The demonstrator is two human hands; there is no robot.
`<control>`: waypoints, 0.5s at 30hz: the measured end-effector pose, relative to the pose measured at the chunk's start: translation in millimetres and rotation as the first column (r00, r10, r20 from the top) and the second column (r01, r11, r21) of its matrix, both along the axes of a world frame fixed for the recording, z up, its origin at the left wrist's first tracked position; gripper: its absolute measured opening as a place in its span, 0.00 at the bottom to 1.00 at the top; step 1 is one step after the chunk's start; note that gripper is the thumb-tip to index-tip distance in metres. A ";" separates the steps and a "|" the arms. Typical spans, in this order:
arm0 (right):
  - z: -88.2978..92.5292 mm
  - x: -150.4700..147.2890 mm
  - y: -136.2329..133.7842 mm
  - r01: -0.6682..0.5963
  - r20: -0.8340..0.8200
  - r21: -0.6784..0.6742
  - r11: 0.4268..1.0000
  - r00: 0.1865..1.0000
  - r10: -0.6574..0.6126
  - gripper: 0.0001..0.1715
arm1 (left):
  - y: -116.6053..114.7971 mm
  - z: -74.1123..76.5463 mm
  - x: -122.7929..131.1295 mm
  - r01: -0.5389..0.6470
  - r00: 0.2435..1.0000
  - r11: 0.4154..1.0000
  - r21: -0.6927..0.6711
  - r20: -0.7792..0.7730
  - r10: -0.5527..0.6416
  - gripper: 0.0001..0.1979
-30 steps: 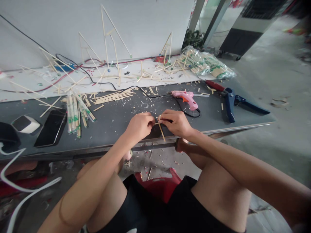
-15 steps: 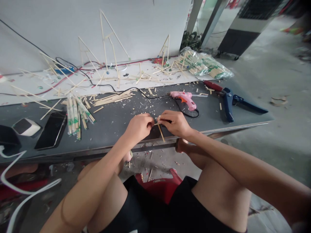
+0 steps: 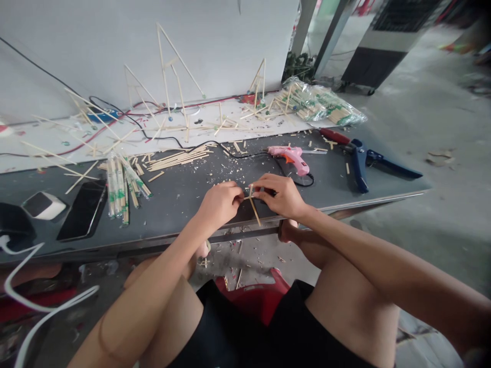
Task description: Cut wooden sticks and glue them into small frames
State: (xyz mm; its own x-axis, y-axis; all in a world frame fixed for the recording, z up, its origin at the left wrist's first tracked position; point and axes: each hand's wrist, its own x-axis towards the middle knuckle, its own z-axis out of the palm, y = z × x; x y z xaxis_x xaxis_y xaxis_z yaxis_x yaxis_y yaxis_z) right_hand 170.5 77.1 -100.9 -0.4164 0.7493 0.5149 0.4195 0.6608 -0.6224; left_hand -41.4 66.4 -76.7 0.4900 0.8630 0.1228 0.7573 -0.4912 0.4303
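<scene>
My left hand (image 3: 219, 204) and my right hand (image 3: 276, 195) meet above the grey table's front edge, pinching a small joint of thin wooden sticks (image 3: 251, 200). One stick hangs down and toward me from the joint, past my right fingers. The fingers hide the exact joint. A pink hot glue gun (image 3: 289, 158) lies beyond my right hand, its black cord trailing across the table (image 3: 184, 204). Glue specks and wood chips are scattered near my hands.
Wrapped wooden sticks (image 3: 119, 190), loose sticks (image 3: 178, 158) and a black phone (image 3: 82, 210) lie to the left. A blue hand tool (image 3: 359, 163) sits right. Stick frames (image 3: 172, 76) and a plastic bag of sticks (image 3: 318, 105) stand on a white board behind.
My hands still hold the stick joint in nearly the same grip. The whole view has shifted slightly as my head moved; nothing on the table has visibly moved.
</scene>
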 end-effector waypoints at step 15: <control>22.9 27.1 -0.8 0.152 0.094 -0.038 0.988 0.984 -0.148 0.07 | -2.4 19.0 -3.7 -0.009 0.928 0.994 0.105 0.371 -0.031 0.10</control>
